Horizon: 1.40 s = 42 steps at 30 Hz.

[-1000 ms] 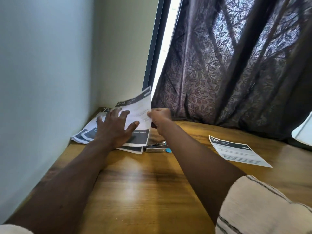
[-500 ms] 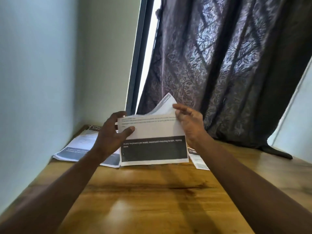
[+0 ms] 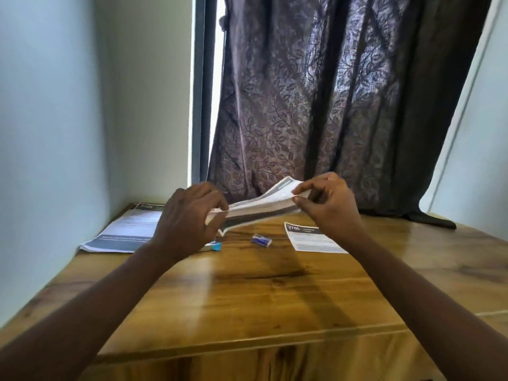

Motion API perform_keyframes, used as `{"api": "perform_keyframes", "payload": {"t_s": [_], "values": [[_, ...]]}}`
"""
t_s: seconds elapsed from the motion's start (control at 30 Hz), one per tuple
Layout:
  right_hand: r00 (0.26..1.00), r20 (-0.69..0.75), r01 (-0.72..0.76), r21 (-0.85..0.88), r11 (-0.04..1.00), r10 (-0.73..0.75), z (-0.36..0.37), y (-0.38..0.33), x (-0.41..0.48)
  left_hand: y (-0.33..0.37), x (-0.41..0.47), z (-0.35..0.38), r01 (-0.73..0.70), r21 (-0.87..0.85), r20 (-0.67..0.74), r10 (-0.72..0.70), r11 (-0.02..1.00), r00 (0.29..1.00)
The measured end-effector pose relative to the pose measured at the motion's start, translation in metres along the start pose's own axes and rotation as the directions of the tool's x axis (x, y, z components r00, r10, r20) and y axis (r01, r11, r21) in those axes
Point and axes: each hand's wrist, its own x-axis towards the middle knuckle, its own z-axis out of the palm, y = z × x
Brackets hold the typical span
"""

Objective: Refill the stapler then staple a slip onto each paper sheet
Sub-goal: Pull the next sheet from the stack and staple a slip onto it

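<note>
My two bare forearms reach forward from the near edge of a warm brown wooden tabletop (image 3: 247,298). Above the middle of the tabletop, my left hand (image 3: 187,221) has its fingers curled round the left end of a thin bundle of white paper sheets (image 3: 261,206) printed with dark grey bands. My right hand (image 3: 330,207) pinches the bundle's right end between thumb and forefinger. The bundle hangs in the air and sags between my hands, with its right end higher.

Below it on the tabletop lies a small blue and white box (image 3: 261,240). A small turquoise tip (image 3: 217,246) shows just beside my left hand; the rest is hidden. To the right of the box, a white printed slip (image 3: 313,239) with a dark header lies flat. Near the far left corner, against the pale wall, rests a stack of printed sheets (image 3: 123,232). Beyond the far edge hangs a dark purple leaf-patterned curtain (image 3: 330,105).
</note>
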Motion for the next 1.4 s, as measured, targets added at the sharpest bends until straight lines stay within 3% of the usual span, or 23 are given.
{"api": "perform_keyframes", "payload": {"t_s": [0.07, 0.17, 0.23, 0.3, 0.37, 0.5, 0.57, 0.7, 0.8, 0.97, 1.13, 1.4], "values": [[0.998, -0.018, 0.063, -0.108, 0.992, -0.066, -0.003, 0.007, -0.021, 0.011, -0.010, -0.001, -0.092, -0.012, 0.063, 0.092, 0.996, 0.994], [0.989, 0.043, 0.150, -0.256, 0.955, -0.144, -0.002, 0.017, -0.065, 0.022, -0.036, 0.007, -0.098, -0.070, 0.234, 0.112, 0.993, 0.966], [0.979, 0.202, 0.093, -0.274, 0.957, -0.037, 0.001, 0.018, -0.088, 0.024, -0.052, 0.015, -0.088, -0.085, 0.369, 0.114, 0.992, 0.922], [0.926, 0.371, 0.036, -0.288, 0.957, 0.076, 0.007, 0.018, -0.102, 0.027, -0.064, 0.022, -0.070, -0.091, 0.504, 0.107, 0.993, 0.857], [0.871, 0.481, 0.039, -0.269, 0.962, 0.099, 0.019, 0.017, -0.108, 0.030, -0.067, 0.021, -0.008, -0.077, 0.642, 0.056, 0.997, 0.765], [0.809, 0.571, -0.002, -0.234, 0.972, 0.139, 0.051, 0.012, -0.103, 0.036, -0.050, 0.011, 0.091, -0.099, 0.798, 0.024, 0.991, 0.602], [0.795, 0.582, -0.030, -0.246, 0.969, 0.172, 0.065, 0.014, -0.094, 0.039, -0.039, 0.012, 0.138, -0.105, 0.810, 0.004, 0.985, 0.586], [0.791, 0.586, -0.022, -0.262, 0.965, 0.177, 0.084, 0.023, -0.076, 0.044, -0.027, 0.042, 0.246, -0.086, 0.724, -0.109, 0.966, 0.681], [0.722, 0.665, -0.002, -0.273, 0.962, 0.191, 0.090, 0.028, -0.073, 0.047, -0.026, 0.072, 0.313, -0.139, 0.678, -0.140, 0.939, 0.721], [0.673, 0.704, 0.065, -0.359, 0.931, 0.225, 0.098, 0.040, -0.080, 0.057, -0.032, 0.097, 0.299, -0.149, 0.805, -0.060, 0.943, 0.590], [0.622, 0.725, 0.091, -0.442, 0.893, 0.296, 0.103, 0.045, -0.077, 0.046, -0.036, 0.094, 0.249, 0.071, 0.861, -0.186, 0.966, 0.474], [0.640, 0.626, -0.005, -0.577, 0.817, 0.446, 0.104, 0.051, -0.080, 0.043, -0.041, 0.076, 0.254, 0.165, 0.871, -0.262, 0.953, 0.417]]}}
